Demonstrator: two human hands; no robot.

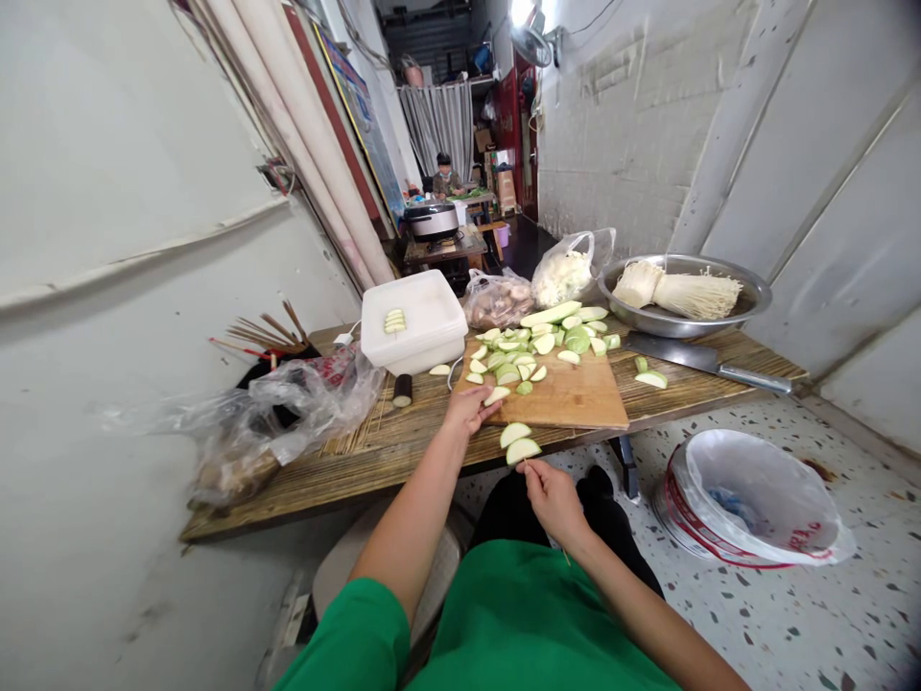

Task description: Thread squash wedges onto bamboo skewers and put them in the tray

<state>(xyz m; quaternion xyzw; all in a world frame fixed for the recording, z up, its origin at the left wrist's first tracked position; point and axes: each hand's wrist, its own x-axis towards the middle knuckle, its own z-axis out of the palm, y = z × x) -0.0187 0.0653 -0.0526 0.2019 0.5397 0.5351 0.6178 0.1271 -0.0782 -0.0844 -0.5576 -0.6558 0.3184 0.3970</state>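
Observation:
In my right hand [553, 494] is a thin wooden skewer [566, 556], gripped just under two pale half-moon zucchini slices [522, 450] threaded on it. My left hand [467, 411], at the near left edge of the wooden cutting board [586, 398], pinches a single zucchini slice [496, 394]. Many more cut green-skinned slices [507, 372] lie heaped on the board's left and back part. A skewer of slices [394, 321] rests on the lid of a white plastic box [413, 302] to the left.
A cleaver [676, 353] and a steel bowl of enoki mushrooms [691, 294] are on the right. Bags of mushrooms [500, 299] stand behind the board. Loose skewers [360, 429] and a plastic bag [288, 413] lie left. A lined bucket [752, 494] is on the floor; a person [446, 179] sits far back.

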